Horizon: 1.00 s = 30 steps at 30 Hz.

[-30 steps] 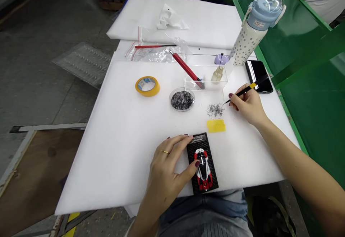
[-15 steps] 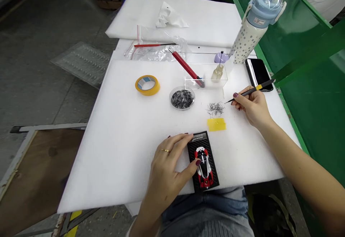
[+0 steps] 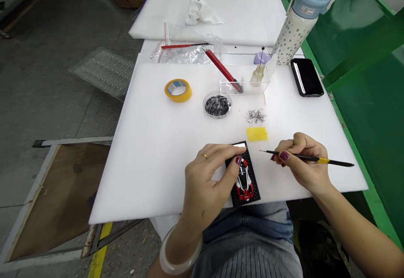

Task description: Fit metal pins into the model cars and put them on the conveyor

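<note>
Right fingers (image 3: 299, 142), drawn nearer, pinch the black tool (image 3: 311, 158)

On the desk (image 3: 142, 164), the tape roll (image 3: 179, 97) lay left of the dish (image 3: 217, 116), the loose strands (image 3: 255, 116) right of it, behind the tape strip (image 3: 256, 134). The toy car (image 3: 245, 185) lay in front of the strip; the phone (image 3: 307, 78), far right, before the bottle (image 3: 295, 36).

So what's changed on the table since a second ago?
The right hand carried the black tool away from the pile of black bits, toward the toy car. The left hand shifted its thumb to the car's far end. The tape roll, dish and yellow patch stayed put.
</note>
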Each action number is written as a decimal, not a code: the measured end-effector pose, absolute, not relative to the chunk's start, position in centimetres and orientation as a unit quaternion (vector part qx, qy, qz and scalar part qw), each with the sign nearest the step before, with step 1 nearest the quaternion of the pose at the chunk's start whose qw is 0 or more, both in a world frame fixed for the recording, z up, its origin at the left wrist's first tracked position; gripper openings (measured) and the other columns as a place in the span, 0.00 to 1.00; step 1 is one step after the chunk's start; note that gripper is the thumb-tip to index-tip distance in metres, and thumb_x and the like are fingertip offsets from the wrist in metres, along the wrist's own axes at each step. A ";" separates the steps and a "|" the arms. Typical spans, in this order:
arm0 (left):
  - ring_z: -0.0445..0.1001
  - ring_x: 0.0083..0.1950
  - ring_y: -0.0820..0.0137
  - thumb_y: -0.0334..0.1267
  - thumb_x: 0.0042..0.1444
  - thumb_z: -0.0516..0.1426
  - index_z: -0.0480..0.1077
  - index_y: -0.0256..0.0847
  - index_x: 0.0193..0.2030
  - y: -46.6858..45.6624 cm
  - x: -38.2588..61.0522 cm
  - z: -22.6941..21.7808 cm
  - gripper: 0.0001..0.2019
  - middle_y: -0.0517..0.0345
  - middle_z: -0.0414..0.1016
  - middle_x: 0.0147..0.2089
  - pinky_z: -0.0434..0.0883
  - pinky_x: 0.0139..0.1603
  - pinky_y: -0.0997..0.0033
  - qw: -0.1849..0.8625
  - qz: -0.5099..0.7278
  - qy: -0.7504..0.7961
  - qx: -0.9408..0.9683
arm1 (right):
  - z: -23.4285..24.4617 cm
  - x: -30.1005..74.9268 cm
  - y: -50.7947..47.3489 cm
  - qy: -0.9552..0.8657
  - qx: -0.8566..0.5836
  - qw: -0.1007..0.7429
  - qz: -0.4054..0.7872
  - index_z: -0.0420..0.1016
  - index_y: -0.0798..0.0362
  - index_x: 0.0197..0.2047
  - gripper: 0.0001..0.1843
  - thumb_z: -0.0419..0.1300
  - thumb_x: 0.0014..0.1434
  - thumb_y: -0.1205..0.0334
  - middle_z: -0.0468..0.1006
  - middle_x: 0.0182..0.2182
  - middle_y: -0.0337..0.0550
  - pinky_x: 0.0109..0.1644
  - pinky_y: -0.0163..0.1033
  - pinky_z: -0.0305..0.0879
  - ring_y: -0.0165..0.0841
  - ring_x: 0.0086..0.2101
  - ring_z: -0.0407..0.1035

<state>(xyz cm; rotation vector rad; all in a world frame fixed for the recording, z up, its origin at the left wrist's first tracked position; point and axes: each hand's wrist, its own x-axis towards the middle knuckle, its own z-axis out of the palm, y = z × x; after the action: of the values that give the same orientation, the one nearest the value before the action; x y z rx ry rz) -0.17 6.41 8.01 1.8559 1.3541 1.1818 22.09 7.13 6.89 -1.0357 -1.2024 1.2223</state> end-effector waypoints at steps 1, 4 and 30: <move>0.79 0.46 0.72 0.28 0.65 0.57 0.79 0.42 0.47 6.5 0.1 8.3 0.10 0.62 0.83 0.44 0.76 0.50 0.68 0.275 0.441 0.497 0.695 | 6.9 21.8 7.0 -0.505 -0.424 0.541 0.523 0.68 0.48 0.29 0.16 0.72 0.61 0.61 0.81 0.26 0.36 0.27 0.35 0.72 0.31 0.27 0.77; 0.80 0.47 0.69 0.26 0.64 0.57 0.80 0.42 0.47 6.8 0.5 8.4 0.12 0.60 0.84 0.45 0.76 0.50 0.64 0.260 0.432 0.482 0.717 | 6.9 21.3 7.0 -0.506 -0.415 0.539 0.530 0.68 0.48 0.29 0.16 0.72 0.61 0.61 0.81 0.26 0.37 0.27 0.36 0.72 0.32 0.27 0.77; 0.56 0.76 0.39 0.71 0.48 0.65 0.53 0.39 0.75 4.3 -3.9 5.2 0.57 0.32 0.53 0.76 0.64 0.70 0.38 0.174 0.196 0.440 0.859 | 5.8 23.8 10.8 -0.568 -0.546 0.471 0.397 0.66 0.48 0.25 0.23 0.75 0.53 0.48 0.84 0.30 0.43 0.31 0.41 0.70 0.35 0.29 0.76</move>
<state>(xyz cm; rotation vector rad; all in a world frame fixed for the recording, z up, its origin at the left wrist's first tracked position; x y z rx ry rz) -3.90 4.25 5.24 2.4352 1.2459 0.5554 23.84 10.82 5.78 -1.3375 -1.3915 0.9723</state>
